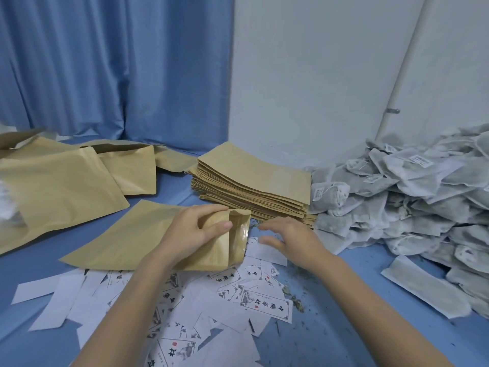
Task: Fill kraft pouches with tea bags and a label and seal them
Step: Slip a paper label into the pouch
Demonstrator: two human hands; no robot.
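My left hand [197, 229] grips the mouth end of a kraft pouch [137, 234] that lies flat on the blue table, holding its opening spread to the right. Just right of the opening, my right hand [285, 237] hovers with fingers spread and slightly blurred, holding nothing, above a white label [267, 251]. Several printed labels [267, 305] are scattered in front of me. A big heap of grey tea bags [412, 197] fills the right side. A neat stack of empty kraft pouches [254, 181] sits behind my hands.
Filled kraft pouches [60, 186] lie at the left. Tea crumbs [293, 300] dot the blue table [344, 327]. One loose tea bag [426, 287] lies near the right edge. A blue curtain and white wall stand behind.
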